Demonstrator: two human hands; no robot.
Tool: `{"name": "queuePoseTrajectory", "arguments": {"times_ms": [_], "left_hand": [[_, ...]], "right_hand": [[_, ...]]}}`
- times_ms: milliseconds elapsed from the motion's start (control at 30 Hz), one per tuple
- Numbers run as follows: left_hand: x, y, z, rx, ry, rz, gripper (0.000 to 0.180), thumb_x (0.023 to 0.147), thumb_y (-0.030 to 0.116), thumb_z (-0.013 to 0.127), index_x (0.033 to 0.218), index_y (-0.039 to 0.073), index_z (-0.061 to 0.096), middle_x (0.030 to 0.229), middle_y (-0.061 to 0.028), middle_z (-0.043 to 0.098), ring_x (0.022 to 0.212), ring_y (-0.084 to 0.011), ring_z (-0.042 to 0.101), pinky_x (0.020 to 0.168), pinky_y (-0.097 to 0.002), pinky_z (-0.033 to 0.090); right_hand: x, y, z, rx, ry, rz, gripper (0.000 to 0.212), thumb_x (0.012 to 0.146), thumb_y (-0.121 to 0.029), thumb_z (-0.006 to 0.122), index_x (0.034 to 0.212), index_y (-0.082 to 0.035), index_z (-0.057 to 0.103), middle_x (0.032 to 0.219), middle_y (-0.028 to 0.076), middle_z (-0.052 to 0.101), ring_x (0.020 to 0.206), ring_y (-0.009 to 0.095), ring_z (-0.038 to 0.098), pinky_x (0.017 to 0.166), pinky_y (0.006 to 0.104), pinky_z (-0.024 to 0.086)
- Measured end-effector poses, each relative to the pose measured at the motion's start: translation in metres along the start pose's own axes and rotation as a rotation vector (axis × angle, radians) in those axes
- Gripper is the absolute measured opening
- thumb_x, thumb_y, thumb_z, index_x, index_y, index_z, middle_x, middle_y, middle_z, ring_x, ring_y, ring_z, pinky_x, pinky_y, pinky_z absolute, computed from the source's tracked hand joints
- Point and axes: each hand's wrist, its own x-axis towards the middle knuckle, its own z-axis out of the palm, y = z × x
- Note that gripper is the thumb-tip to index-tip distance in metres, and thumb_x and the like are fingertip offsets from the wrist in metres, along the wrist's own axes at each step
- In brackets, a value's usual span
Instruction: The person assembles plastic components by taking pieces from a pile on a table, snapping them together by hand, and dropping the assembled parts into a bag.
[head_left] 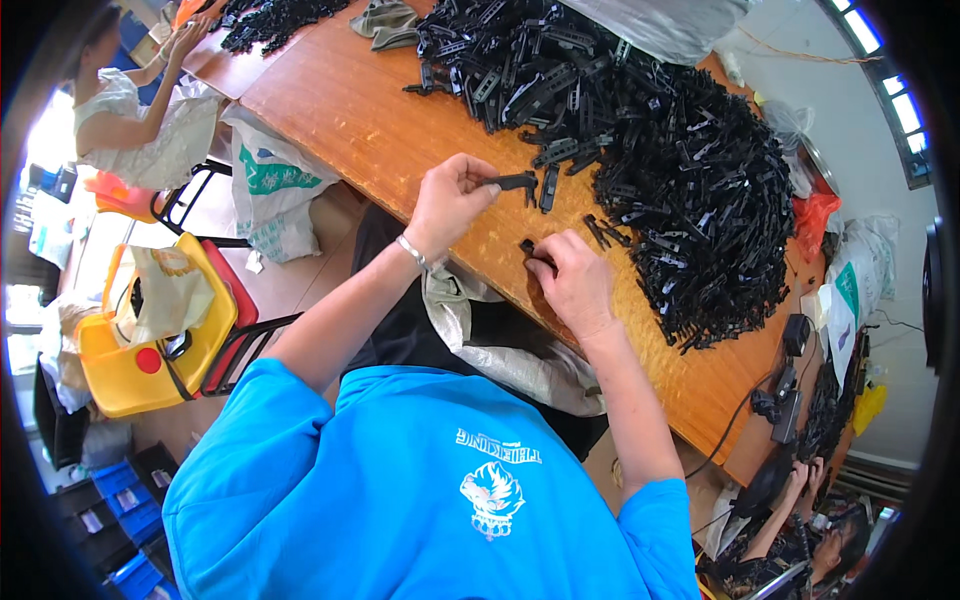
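Blue shirt [390, 490]; slim black part [514, 182].

Slim black part [517, 181] (roughly level)

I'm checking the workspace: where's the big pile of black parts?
In the head view, the big pile lies on the wooden table, beyond and right of the right hand.

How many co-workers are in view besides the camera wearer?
2: a person in white at the upper left, and a person in dark clothing at the lower right, partly cut off. Others may be hidden.
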Motion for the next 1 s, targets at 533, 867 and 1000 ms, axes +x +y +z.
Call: {"name": "queuePoseTrajectory", "arguments": {"times_ms": [533,867,1000], "left_hand": [[-0.032,0.027,0.033,0.130,-0.214,0.246,0.029,0.093,0.018,0.067,0.111,-0.005,0.062,0.095,-0.0105,0.069,0.089,-0.0166,0.068,0.073,-0.0299,0.056],[-0.008,0.017,0.030,0.175,-0.357,-0.163,0.019,0.088,0.016,0.069,0.094,-0.002,0.067,0.077,-0.0028,0.066,0.069,-0.0083,0.062,0.062,-0.0228,0.050],[-0.001,0.004,0.033,0.413,-0.269,-0.081,0.019,0.084,0.017,0.072,0.087,-0.001,0.069,0.073,-0.0035,0.066,0.069,-0.0088,0.062,0.063,-0.0241,0.051]], "right_hand": [[-0.003,-0.022,-0.021,1.069,0.238,0.374,0.022,0.093,-0.009,0.067,0.114,-0.002,0.064,0.088,0.005,0.069,0.066,0.009,0.065,0.060,0.0220,0.055],[-0.009,0.011,-0.007,0.929,0.059,0.594,0.013,0.096,-0.009,0.062,0.104,0.001,0.065,0.080,0.004,0.066,0.058,0.010,0.063,0.050,0.0218,0.051],[-0.005,0.010,-0.006,0.867,0.021,0.617,0.009,0.094,-0.008,0.064,0.096,0.000,0.061,0.073,0.006,0.065,0.050,0.010,0.059,0.043,0.0229,0.046]]}}
